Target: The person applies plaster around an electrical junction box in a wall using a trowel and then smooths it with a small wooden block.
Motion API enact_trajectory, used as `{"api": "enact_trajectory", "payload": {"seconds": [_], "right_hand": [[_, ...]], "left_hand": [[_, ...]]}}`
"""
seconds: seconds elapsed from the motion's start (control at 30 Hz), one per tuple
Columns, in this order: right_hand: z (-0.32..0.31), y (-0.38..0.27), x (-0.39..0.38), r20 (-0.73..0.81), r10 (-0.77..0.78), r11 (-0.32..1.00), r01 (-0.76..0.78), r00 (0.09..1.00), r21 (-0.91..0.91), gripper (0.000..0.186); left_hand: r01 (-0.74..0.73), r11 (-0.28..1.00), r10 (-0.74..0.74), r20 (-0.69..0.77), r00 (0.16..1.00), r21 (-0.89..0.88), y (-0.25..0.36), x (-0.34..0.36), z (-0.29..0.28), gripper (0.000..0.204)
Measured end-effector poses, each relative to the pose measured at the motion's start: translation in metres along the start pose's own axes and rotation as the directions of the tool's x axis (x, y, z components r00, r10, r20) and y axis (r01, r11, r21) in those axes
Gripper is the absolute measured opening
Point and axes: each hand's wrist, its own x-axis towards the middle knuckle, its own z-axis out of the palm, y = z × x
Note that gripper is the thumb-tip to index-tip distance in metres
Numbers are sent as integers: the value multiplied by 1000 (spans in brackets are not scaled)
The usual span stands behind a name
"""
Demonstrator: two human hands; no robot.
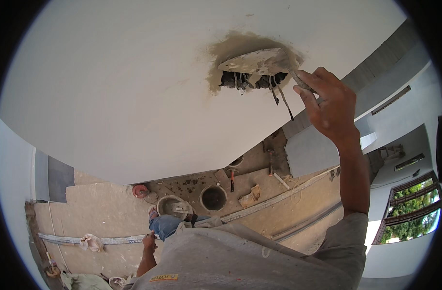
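Note:
My right hand is raised and closed round the handle of a trowel. Its blade, smeared with pale mortar, lies tilted across the upper part of an opening in the white wall. Damp grey-brown plaster surrounds that opening. Below the blade show dark wall boxes, and several loose wires dangle out of them. Down by my left side, my left hand hangs with its fingers curled; what they hold, if anything, is too small to make out.
On the floor stand a dark bucket and a mortar bucket near my feet. A hammer, a red round object, a torn paper piece and a long metal bar lie about. A window is at the right.

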Motion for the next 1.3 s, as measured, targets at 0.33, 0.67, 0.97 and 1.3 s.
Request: {"api": "enact_trajectory", "payload": {"seconds": [0.33, 0.67, 0.97, 1.3], "right_hand": [[2, 2, 1, -16, 35, 999, -35, 999, -23, 30], [-9, 2, 2, 13, 105, 994, -106, 994, 22, 28], [11, 7, -2, -7, -23, 999, 23, 1000, -31, 32], [-7, 11, 9, -34, 145, 988, -142, 989, 58, 29]], "left_hand": [[27, 1000, -27, 1, 1000, 2, 1, 1, 2, 44], [-20, 1000, 20, 20, 1000, 9, 2, 0, -2, 47], [-10, 1000, 10, 7, 1000, -12, 8, 1, 1, 47], [2, 1000, -2, -1, 1000, -14, 8, 0, -1, 47]]}}
